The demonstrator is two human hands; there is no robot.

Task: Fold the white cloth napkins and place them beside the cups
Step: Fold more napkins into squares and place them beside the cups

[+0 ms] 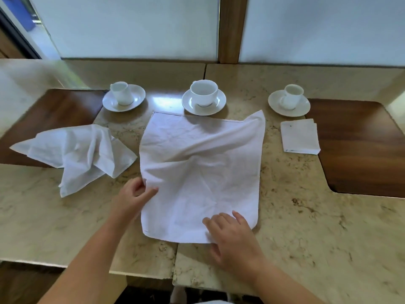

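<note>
From the head view, your open napkin [200,172] lies spread on the marble surface [306,216] directly ahead of you, its long axis running away from you toward the middle cup [203,89], whose saucer its far edge touches. Your left hand [133,197] pinches the napkin's left edge about midway along, thumb on top of the cloth. Your right hand [230,233] rests on the near edge with fingers fairly straight, pressing the cloth down rather than gripping it. Both hands sit at the near end, so the free far edge lies beyond them; the far right corner stands lifted and rumpled. A folded napkin [300,137] already lies in front of the right cup [292,95]. A crumpled napkin [76,154] waits to your left, near the left cup [120,93].
</note>
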